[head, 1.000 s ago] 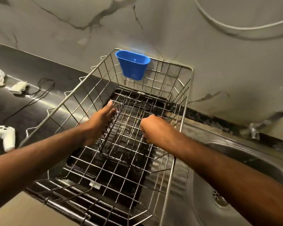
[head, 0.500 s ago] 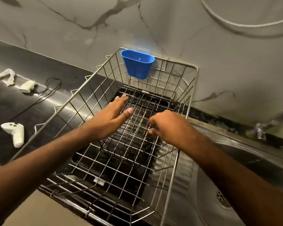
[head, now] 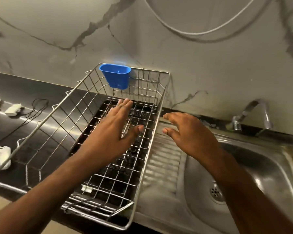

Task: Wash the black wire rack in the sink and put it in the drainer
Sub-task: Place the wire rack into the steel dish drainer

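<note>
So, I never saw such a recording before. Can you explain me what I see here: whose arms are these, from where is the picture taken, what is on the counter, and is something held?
The camera sits on a person's head and looks down, so the two arms are that person's own. The left hand hovers open over the drainer, a steel wire basket. The right hand is spread open above the ribbed draining board. Neither holds anything. A black wire rack lies inside the drainer. A blue cup hangs on its far rim. To the right are the sink and the tap. On the dark counter to the left lie a white controller and a black cord.
</note>
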The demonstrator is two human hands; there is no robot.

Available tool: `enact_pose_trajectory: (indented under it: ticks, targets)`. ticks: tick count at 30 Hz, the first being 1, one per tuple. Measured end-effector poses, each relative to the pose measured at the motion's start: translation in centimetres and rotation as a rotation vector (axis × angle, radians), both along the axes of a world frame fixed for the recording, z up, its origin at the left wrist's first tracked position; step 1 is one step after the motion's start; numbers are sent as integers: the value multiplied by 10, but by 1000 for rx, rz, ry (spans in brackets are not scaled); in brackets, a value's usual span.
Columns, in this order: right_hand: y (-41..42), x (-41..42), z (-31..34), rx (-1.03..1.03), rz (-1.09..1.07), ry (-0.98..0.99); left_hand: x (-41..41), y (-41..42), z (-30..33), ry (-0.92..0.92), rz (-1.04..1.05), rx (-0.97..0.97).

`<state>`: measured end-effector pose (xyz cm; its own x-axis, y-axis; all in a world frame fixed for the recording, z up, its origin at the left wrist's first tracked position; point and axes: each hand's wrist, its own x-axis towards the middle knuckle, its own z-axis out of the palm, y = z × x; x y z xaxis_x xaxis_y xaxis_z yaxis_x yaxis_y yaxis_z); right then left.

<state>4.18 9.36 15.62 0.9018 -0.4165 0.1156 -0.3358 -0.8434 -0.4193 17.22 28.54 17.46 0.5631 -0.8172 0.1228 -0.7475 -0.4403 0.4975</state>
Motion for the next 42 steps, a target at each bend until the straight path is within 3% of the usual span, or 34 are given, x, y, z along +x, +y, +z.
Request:
enact_pose_trajectory:
  ticks: [10,16,22,33,37,42]
  targets:
    - [-37,-101,1,6,-60,-13,-117,-32,23,-2,32,-54]
    - [-72,-159,-23,49,-115,8,-181,-74,-13,64,50,-98]
    - [-113,-201,-54,85,-206,60,-216,-128,-48,97,-26,-20]
    - [-170,-219,-103,185,-365,139,-213,-204,-89,77,-153,108]
    - [-198,-204,-125,268,-498,80,-197,-236,-108,67,-159,193]
    - [-246,-172,-138,222,-635,-141,-175,-278,-121,49,-163,231]
